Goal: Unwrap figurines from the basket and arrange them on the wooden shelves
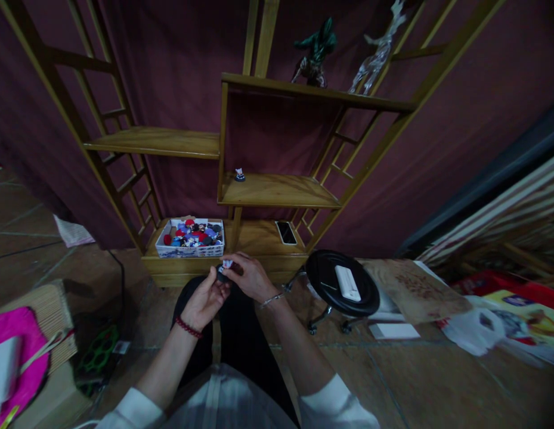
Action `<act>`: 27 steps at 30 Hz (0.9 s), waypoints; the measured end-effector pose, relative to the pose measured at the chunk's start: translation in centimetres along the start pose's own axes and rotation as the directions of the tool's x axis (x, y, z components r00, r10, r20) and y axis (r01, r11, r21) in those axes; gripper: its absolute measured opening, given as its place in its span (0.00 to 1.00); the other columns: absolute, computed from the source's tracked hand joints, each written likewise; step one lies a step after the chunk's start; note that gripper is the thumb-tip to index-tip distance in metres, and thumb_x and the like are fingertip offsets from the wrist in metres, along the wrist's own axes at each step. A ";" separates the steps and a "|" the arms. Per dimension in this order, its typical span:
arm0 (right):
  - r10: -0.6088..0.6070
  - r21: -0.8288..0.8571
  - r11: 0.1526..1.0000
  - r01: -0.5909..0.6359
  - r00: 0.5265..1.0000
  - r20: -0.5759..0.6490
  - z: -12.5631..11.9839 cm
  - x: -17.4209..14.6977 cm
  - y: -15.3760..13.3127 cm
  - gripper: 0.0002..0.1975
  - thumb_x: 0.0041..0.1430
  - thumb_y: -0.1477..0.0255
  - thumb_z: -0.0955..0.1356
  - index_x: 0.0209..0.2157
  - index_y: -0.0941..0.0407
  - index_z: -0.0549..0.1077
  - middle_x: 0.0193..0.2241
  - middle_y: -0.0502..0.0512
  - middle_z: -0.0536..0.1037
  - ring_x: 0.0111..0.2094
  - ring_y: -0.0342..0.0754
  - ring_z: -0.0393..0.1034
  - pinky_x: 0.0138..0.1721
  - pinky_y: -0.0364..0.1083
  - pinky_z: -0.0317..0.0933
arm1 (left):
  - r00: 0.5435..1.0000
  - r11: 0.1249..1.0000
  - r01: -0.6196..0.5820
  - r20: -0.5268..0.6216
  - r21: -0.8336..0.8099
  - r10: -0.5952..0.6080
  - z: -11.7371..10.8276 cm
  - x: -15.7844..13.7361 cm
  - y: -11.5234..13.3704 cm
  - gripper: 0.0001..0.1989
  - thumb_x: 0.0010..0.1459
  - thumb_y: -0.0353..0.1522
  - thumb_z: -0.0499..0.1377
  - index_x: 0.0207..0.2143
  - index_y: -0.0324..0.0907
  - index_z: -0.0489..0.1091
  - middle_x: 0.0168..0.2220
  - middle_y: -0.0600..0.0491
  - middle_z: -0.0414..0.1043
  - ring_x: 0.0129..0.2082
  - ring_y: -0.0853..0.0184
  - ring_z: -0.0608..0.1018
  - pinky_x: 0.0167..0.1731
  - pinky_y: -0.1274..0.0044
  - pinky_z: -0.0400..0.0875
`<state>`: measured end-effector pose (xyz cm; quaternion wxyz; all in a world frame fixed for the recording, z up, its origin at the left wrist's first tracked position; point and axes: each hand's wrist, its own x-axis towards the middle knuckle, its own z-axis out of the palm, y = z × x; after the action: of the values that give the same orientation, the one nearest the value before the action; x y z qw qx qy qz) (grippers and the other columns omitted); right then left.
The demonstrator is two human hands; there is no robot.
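Note:
Between my two hands, above my lap, is a small white-and-dark figurine [227, 263] on a dark round base [221, 274]. My left hand [207, 302], with a red bead bracelet on its wrist, pinches the base from the left. The fingers of my right hand [252, 276] close on the figurine from the right. Just beyond them, a cardboard box [190, 252] full of small colourful figurines [194, 232] sits on the lowest shelf. A similar small figurine [240, 174] stands upright at the left end of the middle shelf.
The wooden shelf unit [279, 190] stands ahead, with a phone [286, 233] lying low on it. Two statues, one green [319, 50] and one clear [375, 56], occupy the upper shelf. At right is a black wheeled stool [324, 280] bearing a white object [347, 283].

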<state>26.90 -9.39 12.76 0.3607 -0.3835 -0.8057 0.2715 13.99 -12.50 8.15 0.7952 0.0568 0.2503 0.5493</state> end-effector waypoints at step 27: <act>0.005 0.018 1.000 -0.004 1.000 -0.009 -0.4 0.1 0.0 0.10 0.52 0.71 0.66 0.38 0.55 0.70 0.32 0.51 0.72 0.33 0.42 0.67 0.36 0.41 0.60 | 0.999 0.999 -0.042 -0.004 0.002 0.042 0.3 -0.1 -0.2 0.08 0.51 0.32 0.57 0.31 0.35 0.69 0.26 0.51 0.69 0.25 0.74 0.70 0.24 0.81 0.66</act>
<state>27.15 -9.31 13.03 0.3672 -0.3832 -0.8006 0.2780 14.23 -12.57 8.35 0.7828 0.0617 0.2512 0.5659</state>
